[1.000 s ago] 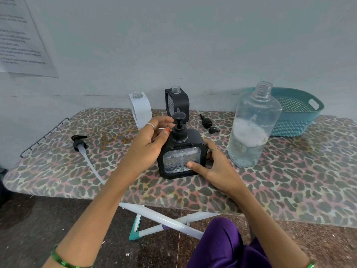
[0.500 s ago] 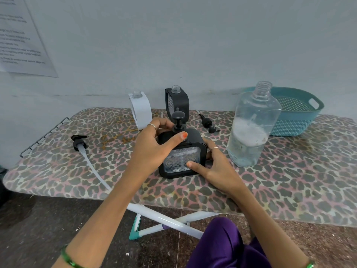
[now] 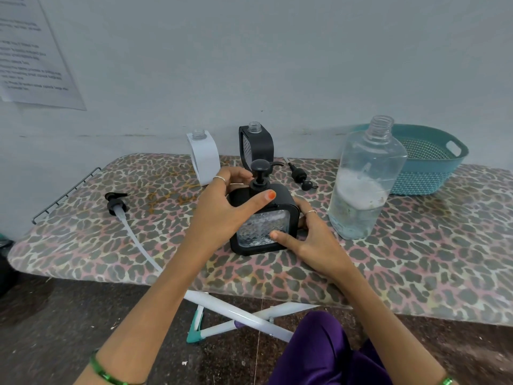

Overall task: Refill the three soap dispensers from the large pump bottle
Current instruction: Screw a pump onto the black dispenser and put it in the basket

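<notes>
A black square soap dispenser point(image 3: 280, 201) with a clear patterned window stands on the leopard-print board point(image 3: 416, 259), its black pump head point(image 3: 260, 169) fitted on top. My left hand point(image 3: 222, 209) wraps its upper left side, thumb across the top front. My right hand point(image 3: 308, 243) holds its lower right corner, thumb on the window. Behind stand a white dispenser point(image 3: 204, 157) and a second black dispenser point(image 3: 256, 147), both with open necks. The large clear bottle point(image 3: 363, 184), uncapped and partly full, stands to the right.
The large bottle's pump with its long white tube point(image 3: 130, 226) lies at the left. A small black pump point(image 3: 301, 177) lies behind the held dispenser. A teal basket point(image 3: 433, 162) sits at the back right, against the wall. The board's front edge is near my knees.
My left hand has slid from the pump collar down over the dispenser's top, thumb now across the front. The right hand has kept its hold.
</notes>
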The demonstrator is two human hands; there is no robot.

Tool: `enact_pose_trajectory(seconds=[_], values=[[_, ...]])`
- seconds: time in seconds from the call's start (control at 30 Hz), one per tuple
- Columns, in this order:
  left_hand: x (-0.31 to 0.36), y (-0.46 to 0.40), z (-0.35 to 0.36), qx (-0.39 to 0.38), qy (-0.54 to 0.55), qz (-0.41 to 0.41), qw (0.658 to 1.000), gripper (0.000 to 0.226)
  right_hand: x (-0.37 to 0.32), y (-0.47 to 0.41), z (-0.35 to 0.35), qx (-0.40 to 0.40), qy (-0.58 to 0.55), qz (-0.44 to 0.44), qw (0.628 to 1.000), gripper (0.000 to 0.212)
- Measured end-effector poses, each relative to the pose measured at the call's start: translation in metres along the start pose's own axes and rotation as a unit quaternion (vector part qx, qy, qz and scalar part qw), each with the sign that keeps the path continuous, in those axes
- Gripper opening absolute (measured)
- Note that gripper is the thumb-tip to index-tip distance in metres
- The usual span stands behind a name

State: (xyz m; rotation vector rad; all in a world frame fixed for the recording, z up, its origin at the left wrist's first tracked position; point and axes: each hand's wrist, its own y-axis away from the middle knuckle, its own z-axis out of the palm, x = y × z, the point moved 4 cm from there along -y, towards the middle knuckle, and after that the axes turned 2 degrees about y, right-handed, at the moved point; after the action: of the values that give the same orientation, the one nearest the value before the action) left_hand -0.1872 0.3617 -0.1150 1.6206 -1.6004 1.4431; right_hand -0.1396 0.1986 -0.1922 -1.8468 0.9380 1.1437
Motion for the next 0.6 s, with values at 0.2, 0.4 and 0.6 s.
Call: enact_pose_trajectory(seconds=[0.2, 0.4, 0.6], values=[[-0.0019, -0.0017, 0.0040, 0.028, -0.027, 0.009, 0.999, 0.026, 0.0018, 0.0002, -0.0002, -0.002, 0.003, 0.005, 1.000, 0.060], [-0.0010, 0.0007, 0.0000, -0.047, -0.037, 0.005, 0.998, 0.026, 0.0015, -0.0003, 0.0000, 0.001, 0.004, 0.008, 1.000, 0.061], [0.0012, 0.0051, 0.0021, -0.069, -0.016, -0.002, 0.998, 0.043, 0.0011, -0.0001, -0.0002, 0.007, 0.009, 0.009, 1.000, 0.060]])
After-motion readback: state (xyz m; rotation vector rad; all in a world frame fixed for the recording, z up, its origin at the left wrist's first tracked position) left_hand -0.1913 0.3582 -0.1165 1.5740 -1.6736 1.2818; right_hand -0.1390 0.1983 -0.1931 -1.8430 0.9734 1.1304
